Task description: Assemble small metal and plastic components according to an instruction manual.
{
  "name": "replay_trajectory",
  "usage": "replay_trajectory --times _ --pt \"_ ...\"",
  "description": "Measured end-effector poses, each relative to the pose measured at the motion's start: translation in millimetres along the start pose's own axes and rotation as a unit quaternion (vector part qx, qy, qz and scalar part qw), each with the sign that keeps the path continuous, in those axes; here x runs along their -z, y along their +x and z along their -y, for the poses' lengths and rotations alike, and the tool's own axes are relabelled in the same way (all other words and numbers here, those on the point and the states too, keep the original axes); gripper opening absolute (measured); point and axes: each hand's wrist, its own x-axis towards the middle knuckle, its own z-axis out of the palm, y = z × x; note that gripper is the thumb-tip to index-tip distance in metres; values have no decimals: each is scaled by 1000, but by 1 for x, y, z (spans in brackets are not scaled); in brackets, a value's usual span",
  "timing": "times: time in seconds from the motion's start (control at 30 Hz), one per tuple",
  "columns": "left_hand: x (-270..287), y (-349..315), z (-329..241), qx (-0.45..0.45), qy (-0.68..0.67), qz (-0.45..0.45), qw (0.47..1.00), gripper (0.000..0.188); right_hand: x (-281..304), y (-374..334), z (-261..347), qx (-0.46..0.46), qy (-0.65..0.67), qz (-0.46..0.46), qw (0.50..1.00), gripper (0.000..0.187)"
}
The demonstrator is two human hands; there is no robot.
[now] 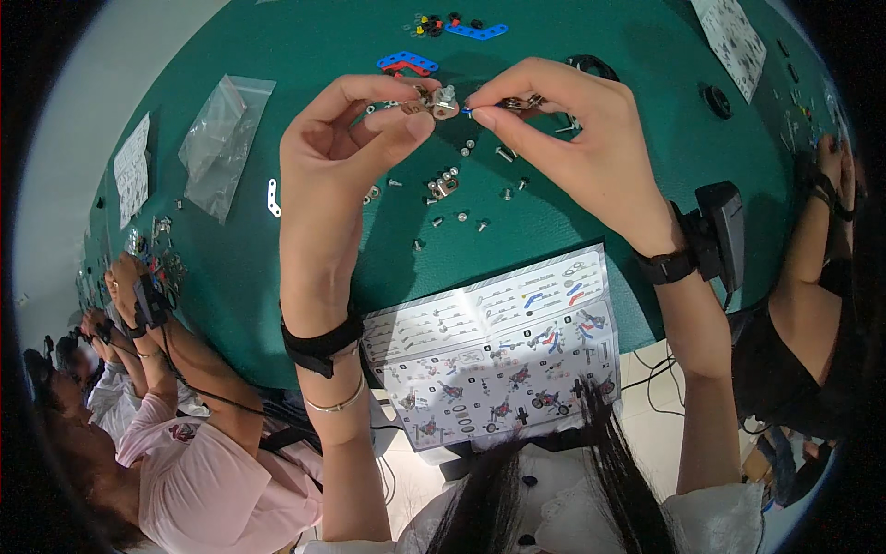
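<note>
The left hand (332, 143) pinches a shiny metal piece (447, 100) between thumb and finger, just left of the right hand (591, 125), whose fingertips close on a small blue part (467, 112), its long axis unclear. Round-headed silver screws (484, 225) dot the smooth green table (554, 238).

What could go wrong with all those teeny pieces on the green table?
1. The left hand pinches a small metal assembly with just its fingertips, so it might slip and drop.
2. Loose screws lie scattered on the green table below the hands; a bump could perhaps roll some away.
3. The instruction sheet sticks out past the table's near edge, so an arm might knock it off.
</note>
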Motion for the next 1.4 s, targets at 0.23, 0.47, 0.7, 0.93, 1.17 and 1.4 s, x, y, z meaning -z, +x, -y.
replay_trajectory --times 0.23,0.47,0.7,0.93,1.17,1.4 --pt "-8 -1 -3 -30 46 -12 998 19 -4 1 -12 16 -32 -2 999 14" --pt "-15 -2 -2 -66 72 -29 995 23 -7 5 -17 28 -76 -7 997 15" --pt "-3 -1 0 -58 72 -63 994 21 -11 8 -24 74 -115 9 991 15" --pt "-1 0 -3 -60 116 -53 990 19 -10 9 -25 85 -116 4 990 15" --pt "13 3 9 -59 111 -51 991 22 -8 11 -13 48 -81 44 995 12" --pt "23 6 11 -91 90 -13 992 21 -7 12 3 -8 -87 46 995 12"
